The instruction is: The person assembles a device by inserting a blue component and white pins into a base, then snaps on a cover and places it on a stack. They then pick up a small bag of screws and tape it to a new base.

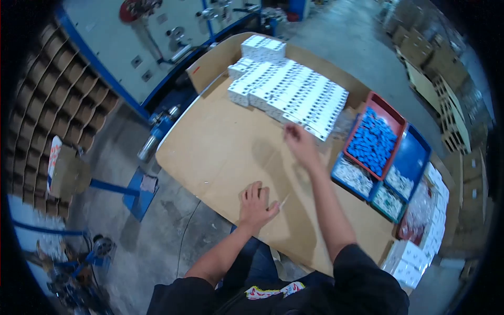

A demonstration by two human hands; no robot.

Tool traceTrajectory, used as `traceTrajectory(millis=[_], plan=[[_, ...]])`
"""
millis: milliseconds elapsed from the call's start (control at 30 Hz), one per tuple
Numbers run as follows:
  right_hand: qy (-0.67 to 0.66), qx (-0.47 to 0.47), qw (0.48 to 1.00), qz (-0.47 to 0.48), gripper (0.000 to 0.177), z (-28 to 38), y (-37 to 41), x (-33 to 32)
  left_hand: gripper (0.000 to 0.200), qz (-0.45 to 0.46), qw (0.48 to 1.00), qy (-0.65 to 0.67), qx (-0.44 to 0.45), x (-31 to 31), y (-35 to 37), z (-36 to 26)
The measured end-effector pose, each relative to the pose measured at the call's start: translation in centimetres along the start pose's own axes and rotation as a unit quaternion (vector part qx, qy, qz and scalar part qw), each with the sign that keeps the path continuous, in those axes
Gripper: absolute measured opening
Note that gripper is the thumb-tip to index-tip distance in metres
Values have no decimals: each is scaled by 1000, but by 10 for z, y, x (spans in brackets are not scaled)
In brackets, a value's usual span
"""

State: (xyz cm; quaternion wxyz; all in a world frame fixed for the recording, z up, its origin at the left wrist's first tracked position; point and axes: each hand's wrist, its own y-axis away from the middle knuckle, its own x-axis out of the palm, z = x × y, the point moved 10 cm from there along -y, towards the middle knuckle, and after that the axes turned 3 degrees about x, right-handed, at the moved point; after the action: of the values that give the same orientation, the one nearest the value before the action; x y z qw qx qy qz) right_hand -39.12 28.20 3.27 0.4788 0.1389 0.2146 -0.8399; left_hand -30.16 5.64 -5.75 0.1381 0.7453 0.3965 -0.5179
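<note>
My left hand [255,206] rests low over the cardboard-covered table [205,142], fingers apart. A thin whitish piece [284,200] lies by its thumb; whether they touch is unclear. My right hand [300,143] is raised at the near edge of the rows of small white boxes [299,89]. Its fingers are curled and blurred, and I cannot make out anything in them. To its right, a red tray [401,123] holds many blue pieces [373,140].
Blue trays [412,152] with small white parts and a green tray [388,202] stand at the right. More white boxes [412,257] are at the right front. A cardboard rim borders the table's far side. A machine [126,47] stands beyond at the left.
</note>
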Motion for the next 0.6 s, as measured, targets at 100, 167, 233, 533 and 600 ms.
traceTrajectory(millis=[100,167,233,533,600], plan=[[-115,104,987,29,16,-17,143,-10,63,-3,1000,-9,13,1,1,-4],[-143,203,968,30,15,-36,229,-20,61,-25,1000,-11,16,0,5,-3],[-148,259,954,19,14,-45,299,-34,60,-25,999,-7,22,1,7,-2],[-58,291,954,-36,16,-51,445,-125,49,-61,997,45,23,0,15,6],[-78,311,946,-51,15,-52,455,-138,44,-82,994,72,25,3,9,12]])
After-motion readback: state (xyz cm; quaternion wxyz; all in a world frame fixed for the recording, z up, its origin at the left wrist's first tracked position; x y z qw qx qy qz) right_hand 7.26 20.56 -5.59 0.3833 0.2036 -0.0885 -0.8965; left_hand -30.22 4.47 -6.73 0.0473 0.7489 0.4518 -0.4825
